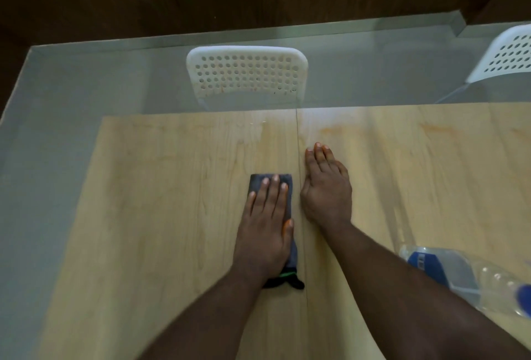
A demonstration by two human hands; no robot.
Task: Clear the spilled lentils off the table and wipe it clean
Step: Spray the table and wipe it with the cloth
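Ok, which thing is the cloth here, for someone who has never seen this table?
Start at the pale wooden table in front of the white chair. Near its middle, just left of the seam, the left hand presses flat on a folded grey cloth. It is the only dark thing there; the plastic bottle lies far right.

Left hand (pixel 265 216) flat, palm down, fingers straight and together, forearm reaching forward; right hand (pixel 326 187) palm down just beside it, fingers extended, thumb tucked inward.
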